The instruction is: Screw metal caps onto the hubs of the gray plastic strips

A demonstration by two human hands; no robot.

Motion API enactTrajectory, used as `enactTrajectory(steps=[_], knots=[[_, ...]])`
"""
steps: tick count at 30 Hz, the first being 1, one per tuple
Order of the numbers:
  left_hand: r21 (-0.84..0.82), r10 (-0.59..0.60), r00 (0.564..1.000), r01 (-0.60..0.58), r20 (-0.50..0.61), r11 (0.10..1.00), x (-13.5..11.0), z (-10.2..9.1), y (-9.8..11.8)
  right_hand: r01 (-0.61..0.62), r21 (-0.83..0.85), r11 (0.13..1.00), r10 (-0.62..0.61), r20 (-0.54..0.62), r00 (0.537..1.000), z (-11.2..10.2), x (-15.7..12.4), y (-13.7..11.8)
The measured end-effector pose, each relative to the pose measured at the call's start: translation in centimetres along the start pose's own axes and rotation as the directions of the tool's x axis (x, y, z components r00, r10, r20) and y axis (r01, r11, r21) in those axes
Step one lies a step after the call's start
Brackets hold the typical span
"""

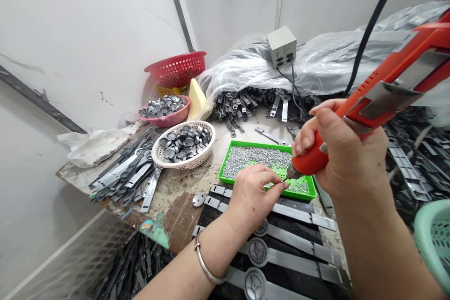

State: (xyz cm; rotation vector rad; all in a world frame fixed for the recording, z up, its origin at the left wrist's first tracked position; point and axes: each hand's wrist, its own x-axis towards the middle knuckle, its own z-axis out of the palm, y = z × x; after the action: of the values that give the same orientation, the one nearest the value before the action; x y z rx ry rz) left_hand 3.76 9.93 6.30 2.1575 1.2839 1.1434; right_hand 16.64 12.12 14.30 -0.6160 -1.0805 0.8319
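Observation:
My right hand [346,157] is wrapped round an orange electric screwdriver [383,82], its tip pointing down and left. The thumb and forefinger of my left hand [251,192] are pinched on a small screw at the driver's bit [288,174]. Both meet over a green tray [225,179] full of small silver screws. Below my left hand, several grey straps [298,236] lie side by side on a black board [281,274]. Round ribbed discs [258,251] sit at the middle of some straps; my left forearm covers part of them.
A white basket [183,165] and a pink bowl [168,121] hold round grey parts. Loose straps [126,173] are heaped at the left; more lie under plastic sheeting [242,68] behind. A grey power box [281,46], a red basket [179,68] and a mint basket [431,225] stand around.

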Motion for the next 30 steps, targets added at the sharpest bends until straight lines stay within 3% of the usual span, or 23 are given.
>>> enactTrajectory(steps=[19, 30], knots=[[-0.029, -0.014, 1.000, 0.014, 0.000, 0.999, -1.3, -1.0, 0.0, -0.030, -0.028, 0.999, 0.031, 0.059, 0.998, 0.7, -1.5, -0.2], [0.112, 0.066, 0.998, -0.067, 0.017, 0.991, -2.7, -2.0, 0.2, -0.096, -0.019, 0.995, 0.098, 0.117, 0.988, 1.5, -2.3, 0.0]])
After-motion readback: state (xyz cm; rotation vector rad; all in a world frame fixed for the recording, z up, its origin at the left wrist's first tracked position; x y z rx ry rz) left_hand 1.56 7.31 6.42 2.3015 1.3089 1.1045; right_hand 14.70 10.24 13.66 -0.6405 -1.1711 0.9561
